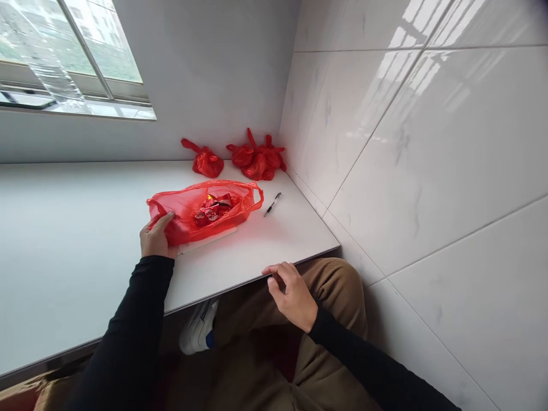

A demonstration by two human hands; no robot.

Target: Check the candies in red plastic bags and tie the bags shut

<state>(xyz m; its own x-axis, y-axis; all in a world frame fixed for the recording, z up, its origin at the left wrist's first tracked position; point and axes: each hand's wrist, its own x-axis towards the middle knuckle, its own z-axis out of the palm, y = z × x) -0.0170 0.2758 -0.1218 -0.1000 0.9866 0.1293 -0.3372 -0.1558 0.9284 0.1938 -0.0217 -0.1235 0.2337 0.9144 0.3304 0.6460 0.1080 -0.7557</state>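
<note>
A red plastic bag (184,222) lies on the white table with its mouth spread toward me. Inside it rest several red wrapped packets (214,210), which look like candies. My left hand (156,237) grips the bag's left end, thumb on top and fingers hidden under the plastic. Part of a flat white paper or booklet (208,242) sticks out from beneath the bag. My right hand (291,291) hovers by the table's front edge with curled, parted fingers and nothing in them.
Several knotted red bags (257,160) cluster in the back corner, and one more tied bag (208,162) sits left of them. A black-and-clear pen (273,204) lies right of the open bag. A tiled wall (411,171) bounds the right side. A clear bottle (51,74) stands by the window.
</note>
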